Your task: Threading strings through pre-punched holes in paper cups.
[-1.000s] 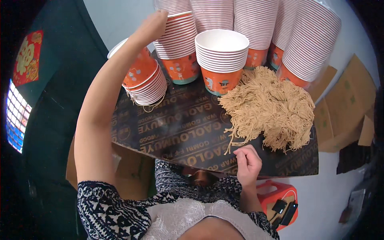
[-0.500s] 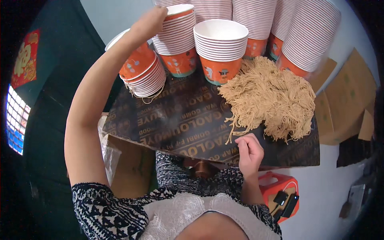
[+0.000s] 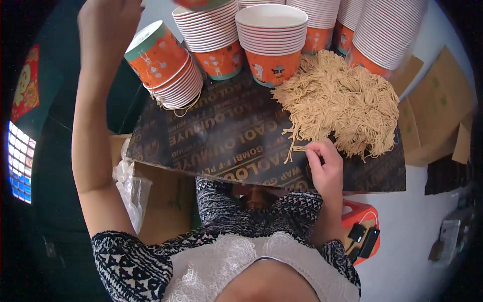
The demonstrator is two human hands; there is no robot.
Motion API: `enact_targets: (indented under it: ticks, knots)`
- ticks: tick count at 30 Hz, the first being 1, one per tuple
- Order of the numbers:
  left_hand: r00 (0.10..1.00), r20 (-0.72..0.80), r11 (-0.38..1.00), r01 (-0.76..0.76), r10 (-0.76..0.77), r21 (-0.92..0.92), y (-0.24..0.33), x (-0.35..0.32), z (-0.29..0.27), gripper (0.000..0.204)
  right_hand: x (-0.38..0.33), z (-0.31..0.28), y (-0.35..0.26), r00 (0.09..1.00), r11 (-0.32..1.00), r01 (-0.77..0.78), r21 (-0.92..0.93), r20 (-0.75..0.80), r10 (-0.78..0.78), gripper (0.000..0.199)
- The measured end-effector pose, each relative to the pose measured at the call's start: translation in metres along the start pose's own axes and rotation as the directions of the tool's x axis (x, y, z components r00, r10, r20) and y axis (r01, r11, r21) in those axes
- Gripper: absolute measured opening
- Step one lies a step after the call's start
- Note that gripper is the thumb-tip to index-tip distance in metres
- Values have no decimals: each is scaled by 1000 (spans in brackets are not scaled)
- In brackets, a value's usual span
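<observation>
My left hand (image 3: 113, 17) is raised at the upper left, its fingers mostly cut off by the picture's edge. Beside it a blurred orange and green paper cup (image 3: 198, 3) hangs above a cup stack (image 3: 217, 58); the grip itself is out of sight, but the cup appears to be in that hand. My right hand (image 3: 327, 163) is closed, thumb against forefinger, on the ends of a few strands of tan string (image 3: 299, 148). Those strands lie at the near edge of a large tan string heap (image 3: 347, 105) on the dark board table (image 3: 216, 126).
An upside-down cup stack (image 3: 160, 63) tied with string leans at the table's left. A shorter upright stack (image 3: 271, 45) stands mid-table, with tall stacks (image 3: 387, 35) behind. Cardboard (image 3: 435, 105) stands to the right; an orange stool (image 3: 370, 214) carrying black devices is below.
My left hand has moved left and up from the cup stack, and a cup has come off its top. My right hand has moved forward to the string and now pinches strands.
</observation>
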State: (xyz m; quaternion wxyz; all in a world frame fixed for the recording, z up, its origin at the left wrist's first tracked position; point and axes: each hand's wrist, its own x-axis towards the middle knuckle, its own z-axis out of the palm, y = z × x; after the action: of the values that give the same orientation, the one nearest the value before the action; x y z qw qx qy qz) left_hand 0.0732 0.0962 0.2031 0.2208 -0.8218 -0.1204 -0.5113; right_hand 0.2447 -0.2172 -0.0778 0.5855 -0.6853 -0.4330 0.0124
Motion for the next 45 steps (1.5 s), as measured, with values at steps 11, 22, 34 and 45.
enact_targets:
  ticks: [11,22,34,45]
  knots:
    - [948,290,956,-41,129,-290,89,-131,-59,29,25,5,-4,848,873,434,-223,429,-311,10]
    - [923,384,943,129,-1,-307,89,-180,-50,28,28,15,4,799,842,479,-249,522,-300,4]
    - [898,439,924,186,-22,-335,94,-202,-43,28,38,-12,3,790,859,470,-204,531,-306,9]
    - [862,500,890,287,-79,-353,91,-205,-47,33,31,4,15,763,857,486,-171,561,-321,8]
